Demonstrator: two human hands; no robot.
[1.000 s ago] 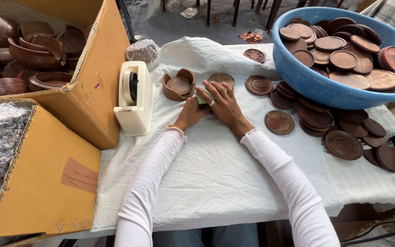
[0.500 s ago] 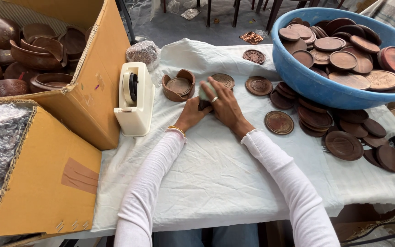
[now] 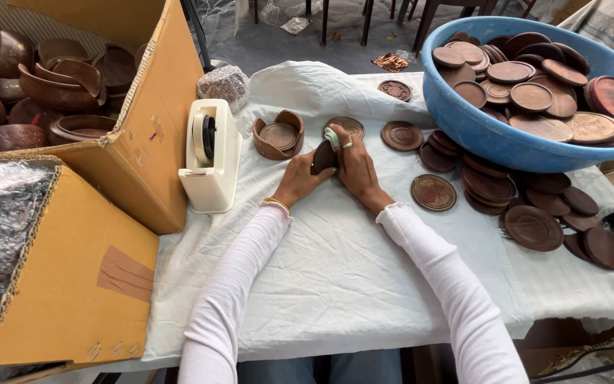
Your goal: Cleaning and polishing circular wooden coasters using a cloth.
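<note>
Head view, looking down on a worktop point(image 3: 364, 284) draped in white cloth. At centre, left hand point(image 3: 300, 178) and right hand point(image 3: 355, 165) closed together around one dark wooden disc point(image 3: 323, 156), held on edge just above the cloth; a scrap of pale green cloth point(image 3: 331, 136) pinched under the right fingers against the disc's top. Ring on a right finger, thin bracelet on the left wrist, white sleeves on both arms.

Just beyond the hands, a carved round coaster point(image 3: 345, 126) flat on the cloth, and left of it a small wooden holder point(image 3: 278, 134) with a disc inside. Further left, a cream tape dispenser point(image 3: 211, 155) standing upright beside an open cardboard box point(image 3: 147, 142) full of dark wooden bowls point(image 3: 58, 78). Near left, a second cardboard box point(image 3: 72, 277) lined with bubble wrap.

Far right, a blue plastic basin point(image 3: 485, 131) heaped with wooden discs. Around its base, more loose discs point(image 3: 534, 213) stacked and scattered on the cloth; one single coaster point(image 3: 433, 192) lying just right of the right wrist.
</note>
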